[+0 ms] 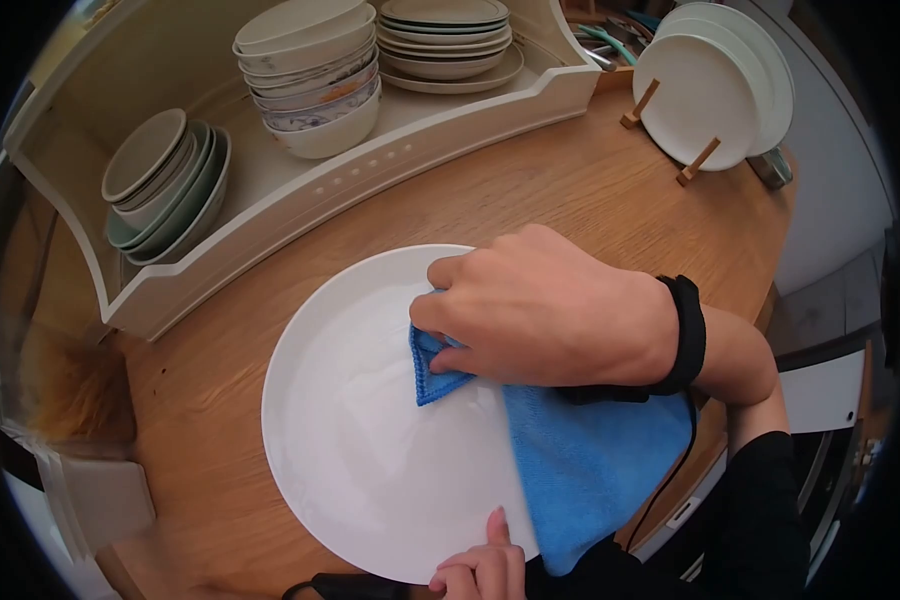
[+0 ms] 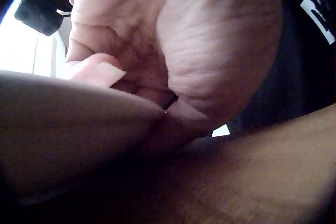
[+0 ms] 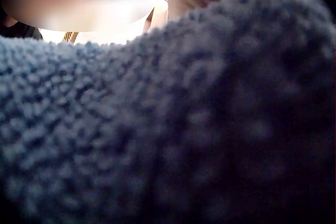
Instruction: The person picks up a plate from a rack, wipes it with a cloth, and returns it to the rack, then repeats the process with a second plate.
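Observation:
A large white plate (image 1: 360,430) lies on the wooden counter in the head view. Over its upper right part, my right hand (image 1: 560,310) grips a bunched blue cloth (image 1: 595,470), one corner poking out below the fingers onto the plate. The rest of the cloth hangs past the plate's right edge under the wrist. At the near rim, my left hand (image 1: 485,572) holds the plate, thumb pointing up along the edge. The left wrist view shows the plate's edge (image 2: 68,129) running into that hand's palm (image 2: 220,40). Fuzzy cloth (image 3: 131,124) fills most of the right wrist view.
Behind the plate, a cream rack (image 1: 360,180) holds stacked bowls (image 1: 315,85), more bowls (image 1: 170,185) and stacked plates (image 1: 445,45). White plates (image 1: 700,100) stand in a wooden holder (image 1: 700,160) at the back right. A clear container (image 1: 100,490) sits at the left.

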Tool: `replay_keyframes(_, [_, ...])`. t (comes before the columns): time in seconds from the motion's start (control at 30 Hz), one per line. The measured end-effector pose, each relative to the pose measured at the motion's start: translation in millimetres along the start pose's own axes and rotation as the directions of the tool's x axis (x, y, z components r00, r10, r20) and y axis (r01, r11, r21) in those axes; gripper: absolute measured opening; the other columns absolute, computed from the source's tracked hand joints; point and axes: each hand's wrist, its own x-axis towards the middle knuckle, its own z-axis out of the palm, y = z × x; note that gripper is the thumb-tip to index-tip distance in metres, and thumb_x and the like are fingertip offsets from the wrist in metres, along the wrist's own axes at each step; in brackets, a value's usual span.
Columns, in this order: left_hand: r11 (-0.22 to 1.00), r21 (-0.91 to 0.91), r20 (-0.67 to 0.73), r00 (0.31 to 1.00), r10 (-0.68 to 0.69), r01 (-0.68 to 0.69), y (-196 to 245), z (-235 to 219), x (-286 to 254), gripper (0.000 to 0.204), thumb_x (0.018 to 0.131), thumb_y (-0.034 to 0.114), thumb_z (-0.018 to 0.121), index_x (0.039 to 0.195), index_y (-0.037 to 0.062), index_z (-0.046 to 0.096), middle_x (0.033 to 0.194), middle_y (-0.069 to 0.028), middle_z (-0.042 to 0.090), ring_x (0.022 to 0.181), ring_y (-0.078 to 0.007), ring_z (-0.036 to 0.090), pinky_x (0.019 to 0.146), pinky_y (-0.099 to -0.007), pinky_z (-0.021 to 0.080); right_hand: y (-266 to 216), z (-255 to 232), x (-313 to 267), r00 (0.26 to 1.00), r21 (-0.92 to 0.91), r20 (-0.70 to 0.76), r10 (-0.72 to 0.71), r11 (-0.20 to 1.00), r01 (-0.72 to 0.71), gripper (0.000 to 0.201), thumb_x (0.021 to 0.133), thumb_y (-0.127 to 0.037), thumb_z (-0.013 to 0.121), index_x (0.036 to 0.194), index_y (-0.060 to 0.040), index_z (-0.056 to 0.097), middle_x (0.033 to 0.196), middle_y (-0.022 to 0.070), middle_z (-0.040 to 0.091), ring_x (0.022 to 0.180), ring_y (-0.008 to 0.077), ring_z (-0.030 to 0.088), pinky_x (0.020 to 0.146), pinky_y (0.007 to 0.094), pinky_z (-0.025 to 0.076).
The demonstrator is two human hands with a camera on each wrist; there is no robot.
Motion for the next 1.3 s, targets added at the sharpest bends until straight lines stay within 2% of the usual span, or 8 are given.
replay_keyframes(0.13, [1.0,-0.002,0.001,1.0,-0.026,0.026,2,0,-1,0.041,0.078,0.0,0.057,0.114,-0.0057,0.076,0.066,-0.0036,0.043,0.057,-0.0134,0.04,0.05,-0.0264,0.03,-8,6,-12,0.998,0.096,0.0,-0.066,0.993,0.066,0.024,0.089,-0.026,0.074,0.095,-0.0038,0.065,0.09,0.0107,0.064,0.08,0.0284,0.069,0.065,0.0397,0.056])
replay_keyframes(0.3, [0.998,0.038,-0.015,0.998,-0.058,0.059,8,0,-4,0.039,0.082,0.0,0.055,0.114,-0.0075,0.076,0.066,-0.0041,0.046,0.057,-0.0133,0.04,0.05,-0.0259,0.03,-25,12,-37,0.986,-0.044,-0.062,-0.157,0.987,0.155,0.018,0.09,-0.015,0.066,0.106,-0.0066,0.063,0.093,0.0095,0.055,0.077,0.0228,0.064,0.059,0.034,0.054])
replay_keyframes(0.37, [0.997,0.015,-0.003,0.997,-0.073,0.073,10,0,-5,0.038,0.083,0.0,0.055,0.114,-0.0084,0.075,0.068,-0.0052,0.053,0.058,-0.0129,0.04,0.049,-0.0255,0.03,-31,14,-48,0.969,-0.053,-0.123,-0.212,0.977,0.207,0.019,0.087,-0.009,0.064,0.103,0.0013,0.066,0.097,0.0142,0.059,0.077,0.0255,0.066,0.059,0.0342,0.056])
replay_keyframes(0.43, [0.996,0.03,-0.009,0.996,-0.088,0.088,12,-1,-5,0.038,0.082,0.001,0.055,0.113,-0.0092,0.075,0.07,-0.0064,0.057,0.058,-0.0125,0.04,0.049,-0.0252,0.03,-36,14,-62,0.968,-0.08,-0.1,-0.231,0.971,0.224,0.033,0.088,-0.009,0.064,0.119,0.0016,0.066,0.098,0.0138,0.058,0.075,0.0239,0.065,0.056,0.0319,0.054])
replay_keyframes(0.5, [0.994,0.046,-0.024,0.995,-0.097,0.098,14,-1,-5,0.039,0.081,0.001,0.056,0.113,-0.0101,0.075,0.073,-0.0077,0.061,0.058,-0.0121,0.04,0.049,-0.0249,0.03,-40,13,-74,0.988,-0.079,-0.013,-0.155,0.985,0.153,0.047,0.087,-0.009,0.064,0.133,-0.0008,0.062,0.099,0.0141,0.059,0.077,0.024,0.066,0.056,0.0327,0.054])
replay_keyframes(0.83, [0.987,0.007,-0.021,0.987,-0.16,0.16,25,0,-8,0.044,0.078,0.004,0.059,0.115,-0.0169,0.07,0.08,-0.0104,0.066,0.059,-0.0095,0.041,0.048,-0.0231,0.028,-40,-14,-125,0.957,-0.074,0.272,0.096,0.994,-0.079,0.052,0.089,-0.008,0.063,0.141,-0.0051,0.056,0.104,0.0172,0.058,0.073,0.0294,0.069,0.057,0.0378,0.054])
replay_keyframes(1.07, [0.985,-0.013,0.031,0.985,-0.17,0.171,31,1,-9,0.043,0.079,0.002,0.058,0.116,-0.0163,0.07,0.085,-0.0148,0.069,0.057,-0.0089,0.041,0.047,-0.0216,0.029,-51,-15,-145,0.921,0.04,0.388,0.023,0.998,-0.042,0.067,0.092,-0.014,0.068,0.154,-0.0154,0.043,0.104,0.0119,0.056,0.075,0.0271,0.067,0.055,0.0352,0.054])
replay_keyframes(1.3, [0.988,-0.001,-0.019,0.988,-0.156,0.156,26,3,-8,0.04,0.079,0.001,0.058,0.113,-0.0156,0.071,0.083,-0.0139,0.069,0.056,-0.0085,0.039,0.046,-0.0218,0.027,-25,-16,-136,0.953,0.031,0.301,-0.008,1.0,-0.001,0.058,0.091,-0.011,0.067,0.146,-0.0265,0.056,0.106,0.0097,0.06,0.074,0.0268,0.067,0.055,0.0342,0.053])
